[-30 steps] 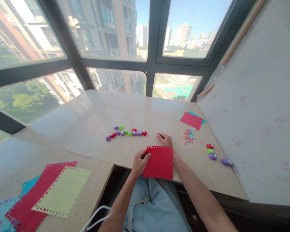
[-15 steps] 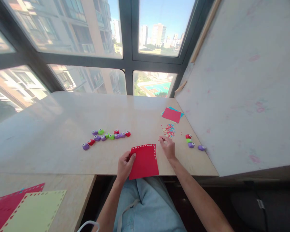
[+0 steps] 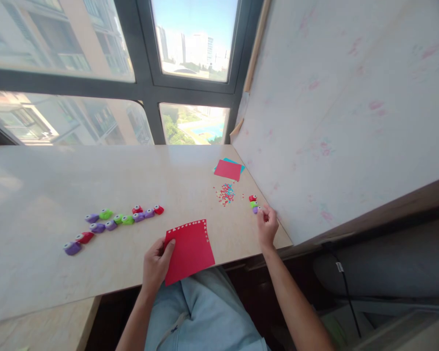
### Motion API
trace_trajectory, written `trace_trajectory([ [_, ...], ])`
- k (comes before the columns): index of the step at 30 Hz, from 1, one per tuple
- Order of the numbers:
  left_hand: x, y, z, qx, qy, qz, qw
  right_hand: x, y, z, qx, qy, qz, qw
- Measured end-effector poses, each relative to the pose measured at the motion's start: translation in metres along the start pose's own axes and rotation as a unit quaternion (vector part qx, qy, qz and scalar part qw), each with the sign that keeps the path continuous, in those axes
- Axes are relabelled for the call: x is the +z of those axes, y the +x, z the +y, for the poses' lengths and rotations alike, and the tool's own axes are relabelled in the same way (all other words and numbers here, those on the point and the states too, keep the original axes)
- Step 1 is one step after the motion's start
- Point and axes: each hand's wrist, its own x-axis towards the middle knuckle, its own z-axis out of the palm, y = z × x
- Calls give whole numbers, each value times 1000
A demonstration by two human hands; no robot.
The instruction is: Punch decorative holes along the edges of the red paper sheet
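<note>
Shifts right hand [image 3: 267, 225] rightward to punches [image 3: 254, 204], curled, grip unclear; pinches red sheet [image 3: 190, 253] with left hand [image 3: 158, 261], apparently to keep holed edges [image 3: 187, 225] clear.

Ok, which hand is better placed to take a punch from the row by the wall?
Right, likely. The right hand is at the near end of that punch row; whether it grips one is unclear. The left hand is farther off and holds the punched red sheet by its left edge.
</note>
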Motion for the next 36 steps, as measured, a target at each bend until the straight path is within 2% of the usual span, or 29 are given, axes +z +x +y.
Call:
trace_trajectory([
  [3, 3, 4, 0, 6, 28, -8, 1000, 2, 5, 1, 40, -72, -20, 996],
  [7, 10, 12, 1, 11, 94, 10, 995, 7, 8, -2, 24, -199, -65, 978],
  [10, 15, 19, 4, 10, 168, 44, 985, 7, 7, -5, 16, -224, -79, 971],
  [14, 22, 28, 8, 23, 227, 48, 972, 5, 4, -3, -3, -209, -94, 973],
  [22, 29, 44, 10, 59, 236, 32, 969, 12, 1, 5, -141, -132, -187, 963],
  [29, 32, 50, 10, 63, 188, 44, 979, 23, 0, -4, -201, -111, -248, 941],
  [36, 29, 50, 12, 59, 120, 62, 989, 48, -11, -22, -261, 22, -363, 894],
])
